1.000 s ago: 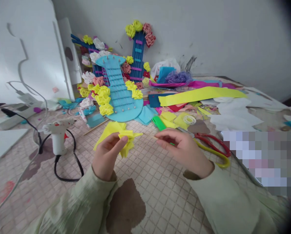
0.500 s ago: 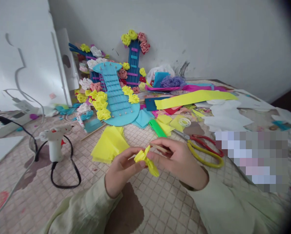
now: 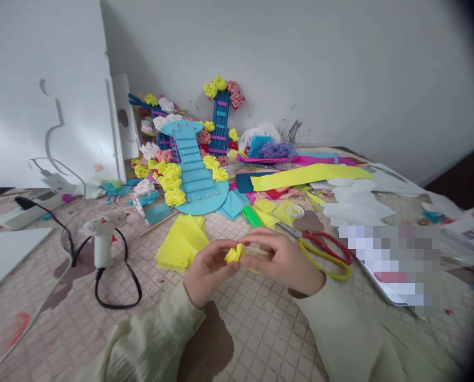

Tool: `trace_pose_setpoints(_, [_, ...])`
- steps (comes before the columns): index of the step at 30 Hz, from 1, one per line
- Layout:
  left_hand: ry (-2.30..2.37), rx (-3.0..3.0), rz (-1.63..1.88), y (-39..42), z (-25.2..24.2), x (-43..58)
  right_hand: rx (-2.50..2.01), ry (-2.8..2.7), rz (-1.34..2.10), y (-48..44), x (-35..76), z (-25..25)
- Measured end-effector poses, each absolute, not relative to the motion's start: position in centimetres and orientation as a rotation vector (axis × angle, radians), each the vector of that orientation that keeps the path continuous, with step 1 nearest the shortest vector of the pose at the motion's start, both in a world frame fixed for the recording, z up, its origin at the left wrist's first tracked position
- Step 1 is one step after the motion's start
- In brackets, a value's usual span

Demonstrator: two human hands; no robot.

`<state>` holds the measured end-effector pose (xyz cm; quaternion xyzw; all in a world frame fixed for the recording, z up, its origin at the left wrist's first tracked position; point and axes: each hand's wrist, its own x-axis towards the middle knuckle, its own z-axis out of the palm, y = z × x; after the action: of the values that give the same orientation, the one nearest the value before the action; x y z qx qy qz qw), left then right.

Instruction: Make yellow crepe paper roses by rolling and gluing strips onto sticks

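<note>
At near centre, the left hand (image 3: 210, 269) and right hand (image 3: 285, 261) pinch a small crumpled yellow paper bundle (image 3: 233, 254), apparently to hold its folds together; the right also grips a thin pale stick (image 3: 256, 250).

"What's in your grip?"
"My yellow paper (image 3: 233, 254) looks matt and crumpled; the stick (image 3: 256, 250), wooden."
"Beside it?"
"Right of my grip, scissors (image 3: 310, 234) with smooth plastic handles; left, a plastic glue gun (image 3: 103, 249)."
</note>
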<state>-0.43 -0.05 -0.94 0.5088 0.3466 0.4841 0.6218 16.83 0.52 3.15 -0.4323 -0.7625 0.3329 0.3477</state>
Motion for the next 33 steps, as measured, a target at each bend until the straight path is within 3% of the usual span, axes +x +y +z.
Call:
trace_pose_setpoints(11, [0.905, 1.378, 1.261, 2.5, 2.1, 0.7, -1.041, -1.725, 1.135, 4.0, 16.1, 4.4])
trace_pose_setpoints(20, [0.909, 1.704, 1.473, 1.3, 1.5, 1.2, -0.858, -1.829, 0.896, 3.1, 17.7, 3.6])
trace_pose_setpoints(33, [0.873, 1.307, 1.197, 0.0, 1.0, 1.0, -0.851, -1.848, 0.786, 2.0, 17.7, 3.6])
